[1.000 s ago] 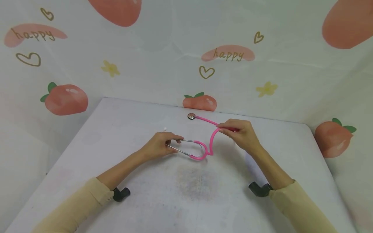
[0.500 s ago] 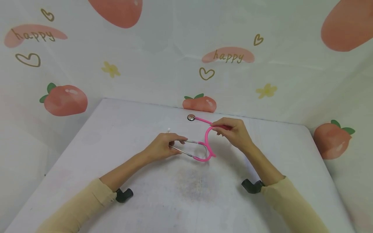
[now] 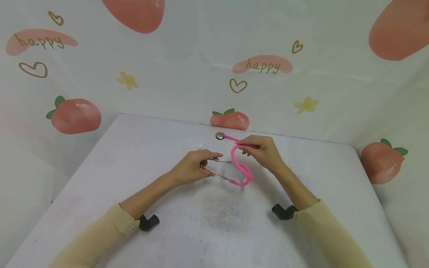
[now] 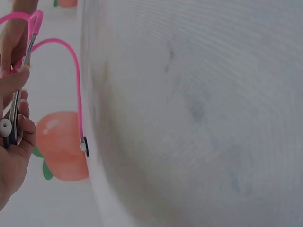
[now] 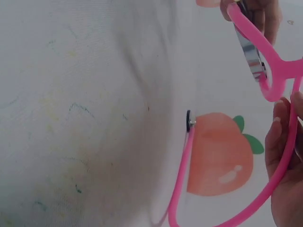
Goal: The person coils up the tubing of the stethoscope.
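Note:
A stethoscope with pink tubing (image 3: pixel 234 158) and metal ear tubes (image 3: pixel 218 173) is between both hands, above the table. My left hand (image 3: pixel 192 167) grips the ear tubes, its fingers curled round them; a white ear tip (image 4: pixel 5 126) shows beside the palm in the left wrist view. My right hand (image 3: pixel 263 150) pinches the pink tubing between thumb and fingers, farther along toward the chest piece. The round chest piece (image 3: pixel 220 136) lies at the table's back edge, its tube running to the right hand. A loop of tubing hangs between the hands, bending near the Y-joint.
The white table (image 3: pixel 151 238) has a faint smudged patch in the middle. Behind and beside it hangs a white cloth (image 3: pixel 187 74) printed with peaches, hearts and flowers. Black curved pieces (image 3: pixel 149 223) stick out at both sleeve cuffs.
Both hands have come closer together, the left moving right and the right moving left. The tubing between them has folded into a tighter loop. The chest piece stays at the back.

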Demonstrator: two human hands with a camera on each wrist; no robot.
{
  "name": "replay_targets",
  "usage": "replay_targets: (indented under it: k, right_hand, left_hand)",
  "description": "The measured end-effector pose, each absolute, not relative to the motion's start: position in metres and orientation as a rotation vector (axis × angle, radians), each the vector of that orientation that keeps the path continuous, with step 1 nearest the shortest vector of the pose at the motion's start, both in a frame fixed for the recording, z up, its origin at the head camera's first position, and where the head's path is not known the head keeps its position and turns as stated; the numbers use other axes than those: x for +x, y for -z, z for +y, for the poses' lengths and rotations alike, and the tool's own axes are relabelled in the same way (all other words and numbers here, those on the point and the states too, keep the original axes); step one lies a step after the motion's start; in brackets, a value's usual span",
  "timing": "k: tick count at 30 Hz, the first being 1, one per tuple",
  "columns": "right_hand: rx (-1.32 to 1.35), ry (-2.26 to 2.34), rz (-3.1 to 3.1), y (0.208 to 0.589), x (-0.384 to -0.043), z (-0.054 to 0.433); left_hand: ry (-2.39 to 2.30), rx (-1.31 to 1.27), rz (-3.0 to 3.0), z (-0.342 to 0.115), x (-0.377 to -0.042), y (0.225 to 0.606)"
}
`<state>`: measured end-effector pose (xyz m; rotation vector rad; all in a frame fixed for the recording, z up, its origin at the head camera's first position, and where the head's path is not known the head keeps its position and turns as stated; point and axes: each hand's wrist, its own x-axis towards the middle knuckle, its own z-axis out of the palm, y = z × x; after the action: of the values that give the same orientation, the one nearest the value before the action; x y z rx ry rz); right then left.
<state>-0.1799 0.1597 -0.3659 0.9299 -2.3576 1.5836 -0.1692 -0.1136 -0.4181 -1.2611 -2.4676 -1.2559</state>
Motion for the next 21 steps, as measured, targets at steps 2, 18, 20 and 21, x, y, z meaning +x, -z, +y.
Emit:
replay_targets:
  k: [2,18,20,21]
  right_hand:
    - [0.957,-1.577,-2.346,0.367,-0.181,0.158]
    - [0.929,-1.699,-2.521,0.387,-0.196,0.154]
    - [0.933,-1.721,-2.538,0.396,-0.202,0.156]
    - [0.937,-1.737,-2.544,0.4,-0.204,0.157]
  left_hand:
    - [1.25,-1.262,-2.461,-0.112,-0.17,0.417]
    - [1.304,-1.278,-2.415,-0.104,-0.171,0.41]
    - [1.302,-1.293,-2.405,-0.103,-0.171,0.41]
    - [1.3,-1.3,-2.4,-0.103,-0.171,0.41]
